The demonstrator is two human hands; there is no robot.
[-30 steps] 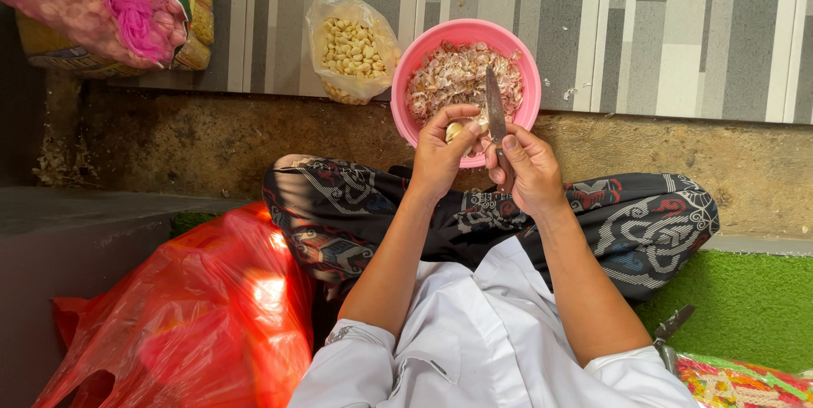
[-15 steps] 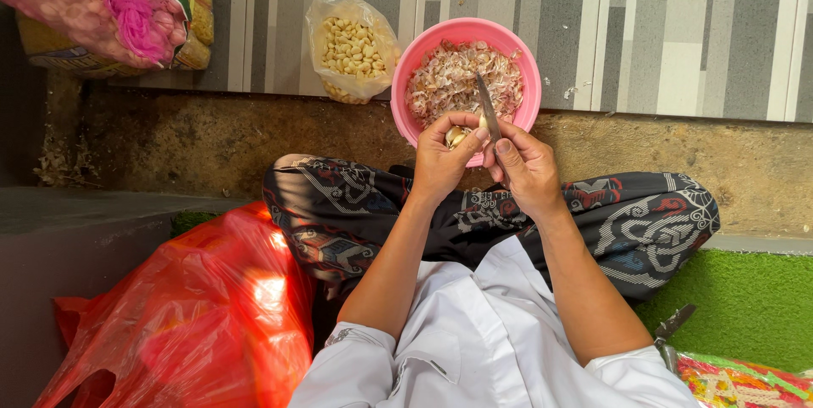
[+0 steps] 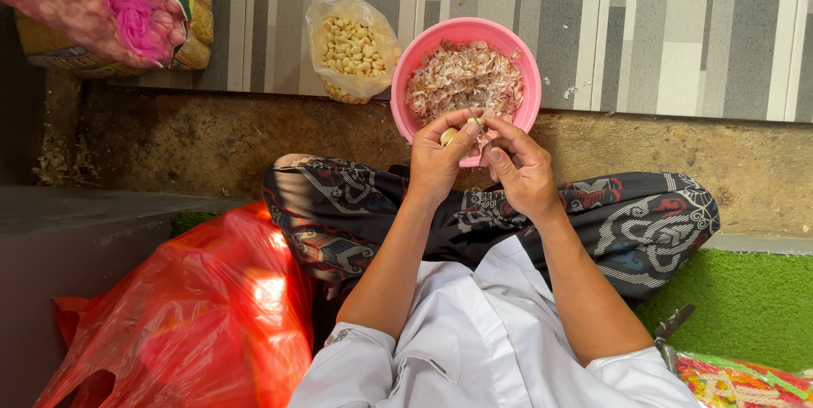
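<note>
Both hands, left hand beside right hand, meeting over the near rim of the bowl, clove between them. Left of the bowl, bag of cloves (against the wall); nearer left, plastic bag beside the knee

Soft, even daylight; sharp focus throughout. Glare flares on the red plastic bag, with dim shadow at the left edge.

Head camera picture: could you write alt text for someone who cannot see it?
Seen from above, a seated person's left hand holds a garlic clove while the right hand peels it over a pink bowl of papery skins. A clear bag of peeled cloves and a red plastic bag sit nearby.
</note>
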